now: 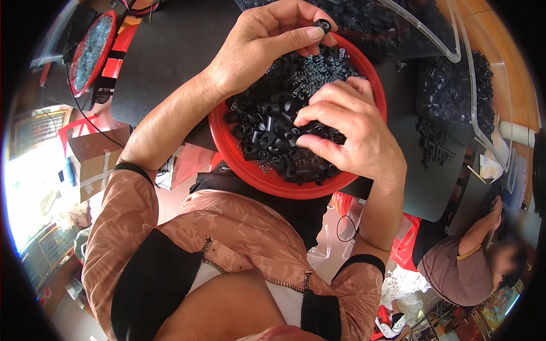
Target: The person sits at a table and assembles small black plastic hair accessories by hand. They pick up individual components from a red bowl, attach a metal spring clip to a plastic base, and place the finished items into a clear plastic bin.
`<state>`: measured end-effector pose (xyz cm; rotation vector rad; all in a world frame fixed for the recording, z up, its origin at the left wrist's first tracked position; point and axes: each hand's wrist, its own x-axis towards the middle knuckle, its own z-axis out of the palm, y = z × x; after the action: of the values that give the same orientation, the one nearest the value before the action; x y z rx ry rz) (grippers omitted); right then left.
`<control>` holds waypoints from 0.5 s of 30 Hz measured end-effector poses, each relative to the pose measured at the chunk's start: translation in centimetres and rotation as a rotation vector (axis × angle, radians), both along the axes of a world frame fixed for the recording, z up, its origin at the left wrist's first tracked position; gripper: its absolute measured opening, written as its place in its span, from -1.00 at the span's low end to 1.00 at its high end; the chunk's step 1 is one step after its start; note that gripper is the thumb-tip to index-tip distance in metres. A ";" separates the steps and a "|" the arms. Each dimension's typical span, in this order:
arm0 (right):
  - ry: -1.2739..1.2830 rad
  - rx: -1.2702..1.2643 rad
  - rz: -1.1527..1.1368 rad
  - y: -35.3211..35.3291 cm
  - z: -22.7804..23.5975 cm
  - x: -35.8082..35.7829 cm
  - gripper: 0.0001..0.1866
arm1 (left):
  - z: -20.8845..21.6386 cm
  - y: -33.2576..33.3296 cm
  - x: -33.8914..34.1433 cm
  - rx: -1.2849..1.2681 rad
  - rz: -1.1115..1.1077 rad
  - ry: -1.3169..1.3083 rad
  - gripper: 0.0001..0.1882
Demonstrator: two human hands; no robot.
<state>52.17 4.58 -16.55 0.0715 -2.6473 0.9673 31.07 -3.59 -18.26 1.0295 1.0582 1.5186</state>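
Observation:
A red basin (274,190) stands in front of me, filled with small black plastic parts (267,133). On top of them, toward the far side, lies a heap of small metal springs (318,74). Over the basin's far rim, my left hand (278,34) pinches a black plastic piece (323,25) with a round hole between thumb and fingertips. My right hand (350,128) hovers over the right half of the basin, thumb and index finger apart, with nothing visible between them. Its other fingers curl beside the springs, their tips partly hidden.
A dark table (165,68) carries the basin. Transparent bins hold more black parts (455,91) at the right and far side. Another red basin with springs (94,54) is at far left, above a cardboard box (94,162). Another person (460,273) sits at lower right.

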 end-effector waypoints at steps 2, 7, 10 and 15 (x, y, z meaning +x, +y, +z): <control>0.044 0.014 -0.042 0.3 0.0 0.0 -0.82 | -0.1 -0.1 0.0 0.019 -0.009 0.003 -0.80; 0.031 0.025 -0.014 -0.1 0.3 0.0 -0.81 | -0.2 -0.2 0.3 0.000 -0.022 -0.022 -0.81; 0.040 0.036 -0.010 -0.8 -0.2 -0.2 -0.79 | -0.3 -0.2 0.3 -0.004 -0.035 -0.023 -0.80; 0.011 0.068 -0.012 -1.3 -0.5 -0.4 -0.76 | 0.7 -0.2 1.0 0.071 0.018 0.223 -0.79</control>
<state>51.79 3.33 -17.08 0.0757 -2.6679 0.8701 32.08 -3.81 -17.57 1.2639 1.1761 1.4891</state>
